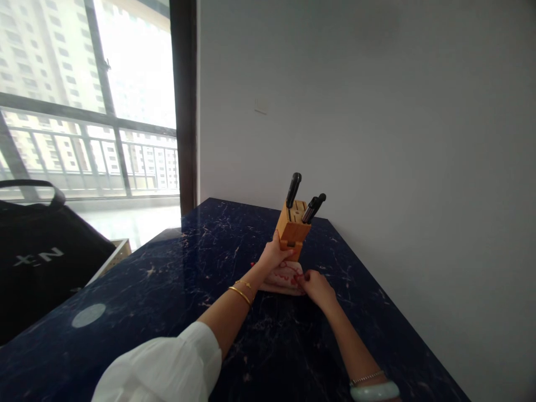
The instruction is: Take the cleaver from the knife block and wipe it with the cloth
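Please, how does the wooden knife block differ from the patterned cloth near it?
The knife block is plain wood; the cloth is pale with red marks. The block stands tall, while the cloth lies low. The left hand holds the block; the right hand touches the cloth. Both are on the dark blue table.

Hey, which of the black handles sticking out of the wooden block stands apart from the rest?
The black handle at the picture's left side of the wooden block: it stands alone, while the other two sit close together at right.
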`<state>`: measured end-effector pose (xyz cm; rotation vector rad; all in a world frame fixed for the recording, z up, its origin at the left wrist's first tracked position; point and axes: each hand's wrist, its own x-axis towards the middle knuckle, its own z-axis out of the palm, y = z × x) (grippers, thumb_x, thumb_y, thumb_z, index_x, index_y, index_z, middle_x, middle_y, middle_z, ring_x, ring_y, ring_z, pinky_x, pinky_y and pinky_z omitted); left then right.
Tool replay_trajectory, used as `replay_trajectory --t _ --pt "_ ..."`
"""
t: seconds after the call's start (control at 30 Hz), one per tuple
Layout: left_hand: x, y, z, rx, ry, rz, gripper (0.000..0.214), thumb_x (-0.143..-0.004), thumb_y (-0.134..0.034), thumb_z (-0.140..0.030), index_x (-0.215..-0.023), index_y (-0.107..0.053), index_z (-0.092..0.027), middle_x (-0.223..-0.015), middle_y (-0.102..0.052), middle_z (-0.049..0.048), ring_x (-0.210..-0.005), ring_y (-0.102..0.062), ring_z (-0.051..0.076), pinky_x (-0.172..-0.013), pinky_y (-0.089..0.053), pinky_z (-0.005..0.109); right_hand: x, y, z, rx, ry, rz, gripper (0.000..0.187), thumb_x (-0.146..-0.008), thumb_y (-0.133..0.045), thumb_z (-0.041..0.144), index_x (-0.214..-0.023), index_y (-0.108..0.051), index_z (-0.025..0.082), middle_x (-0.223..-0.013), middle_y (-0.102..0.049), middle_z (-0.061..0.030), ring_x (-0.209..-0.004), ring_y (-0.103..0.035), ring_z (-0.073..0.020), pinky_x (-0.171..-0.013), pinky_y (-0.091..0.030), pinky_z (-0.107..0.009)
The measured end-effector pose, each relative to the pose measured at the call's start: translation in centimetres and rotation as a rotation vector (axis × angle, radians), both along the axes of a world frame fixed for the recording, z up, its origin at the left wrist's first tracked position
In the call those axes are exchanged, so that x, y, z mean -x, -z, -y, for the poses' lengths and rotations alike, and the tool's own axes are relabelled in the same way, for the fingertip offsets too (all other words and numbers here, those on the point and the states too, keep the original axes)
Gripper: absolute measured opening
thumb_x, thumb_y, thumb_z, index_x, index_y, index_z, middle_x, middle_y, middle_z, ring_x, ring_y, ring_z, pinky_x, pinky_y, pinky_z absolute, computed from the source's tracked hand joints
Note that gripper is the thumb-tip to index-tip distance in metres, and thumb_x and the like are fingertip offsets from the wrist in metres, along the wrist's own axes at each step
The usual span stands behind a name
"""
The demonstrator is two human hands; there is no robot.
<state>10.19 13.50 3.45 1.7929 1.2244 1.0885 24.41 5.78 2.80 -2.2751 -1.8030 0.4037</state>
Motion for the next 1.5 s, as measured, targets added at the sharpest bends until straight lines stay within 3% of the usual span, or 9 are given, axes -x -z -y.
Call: replay_trajectory --t 0.27,0.47,0.63,0.73,0.87,1.07,1.23,1.5 --pt "0.4 -0.1 0.4 -0.048 -0.028 -0.071 0.086 -0.07 -0.062 -0.036 -0.135 -0.013 -0.009 -0.098 -0.063 0.0139 -0.086 -0.061 0.022 -0.07 -0.047 0.029 0.1 0.9 0.4 -0.015 0.006 -0.028 0.036 -0.078 -0.035 0.05 -0.086 -0.053 0.019 -0.089 -0.063 -0.0094 -0.087 -0.058 -0.0235 -0.064 -0.038 -0.03" --pt "3.3 -0.9 3.2 -0.218 -0.038 -0.129 0.049 -0.078 -0.049 -0.022 -0.125 -0.037 -0.012 -0.123 -0.048 0.0143 -0.114 -0.043 0.023 -0.096 -0.031 0.031 -0.7 1.6 0.0 -0.03 -0.016 -0.077 0.034 -0.078 -0.036 0.05 -0.079 -0.052 0.021 -0.083 -0.064 -0.0068 -0.081 -0.059 -0.0203 -0.063 -0.038 -0.026" --pt "6.9 0.9 6.6 -0.272 -0.007 -0.195 0.036 -0.081 -0.042 -0.026 -0.115 -0.047 -0.014 -0.115 -0.051 0.0114 -0.107 -0.047 0.021 -0.093 -0.036 0.034 -0.6 1.8 0.1 -0.05 -0.02 -0.099 0.034 -0.076 -0.038 0.052 -0.078 -0.051 0.022 -0.083 -0.063 -0.0058 -0.08 -0.059 -0.02 -0.061 -0.037 -0.025" --pt "8.2 1.8 7.3 -0.254 -0.016 -0.311 0.035 -0.082 -0.041 -0.029 -0.113 -0.049 -0.015 -0.114 -0.052 0.0098 -0.106 -0.048 0.02 -0.094 -0.035 0.033 -0.3 1.8 0.2 -0.063 -0.005 -0.099 0.033 -0.076 -0.037 0.052 -0.08 -0.051 0.022 -0.083 -0.063 -0.0058 -0.08 -0.059 -0.0203 -0.061 -0.037 -0.026" --pt "7.6 1.3 5.9 -0.164 -0.063 -0.39 0.043 -0.081 -0.042 -0.033 -0.118 -0.045 -0.011 -0.115 -0.054 0.0125 -0.107 -0.048 0.023 -0.093 -0.034 0.034 -0.1 1.7 0.3 -0.062 0.01 -0.094 0.033 -0.077 -0.037 0.052 -0.08 -0.051 0.022 -0.082 -0.063 -0.0059 -0.08 -0.059 -0.021 -0.06 -0.036 -0.026" --pt "3.3 -0.1 2.6 -0.024 -0.095 -0.454 0.06 -0.076 -0.046 -0.049 -0.123 -0.039 -0.013 -0.109 -0.059 0.0151 -0.101 -0.055 0.027 -0.082 -0.04 0.034 0.1 1.4 0.6 -0.061 0.021 -0.072 0.036 -0.077 -0.036 0.055 -0.079 -0.051 0.022 -0.081 -0.063 -0.0057 -0.081 -0.059 -0.0225 -0.059 -0.035 -0.027" --pt "1.5 0.2 1.3 0.005 -0.07 -0.473 0.04 -0.081 -0.043 -0.045 -0.111 -0.05 -0.02 -0.098 -0.065 0.0079 -0.091 -0.06 0.022 -0.075 -0.042 0.028 0.1 1.5 0.7 -0.07 0.028 -0.061 0.036 -0.077 -0.037 0.055 -0.08 -0.052 0.023 -0.083 -0.063 -0.0055 -0.081 -0.06 -0.0226 -0.06 -0.035 -0.028" --pt "2.3 0.7 0.3 -0.044 -0.056 -0.465 0.031 -0.083 -0.041 -0.041 -0.1 -0.059 -0.022 -0.091 -0.067 0.0048 -0.088 -0.06 0.02 -0.074 -0.041 0.026 0.4 1.5 0.4 -0.076 0.048 -0.083 0.033 -0.077 -0.038 0.053 -0.081 -0.051 0.023 -0.083 -0.063 -0.0048 -0.082 -0.059 -0.0222 -0.061 -0.037 -0.028"
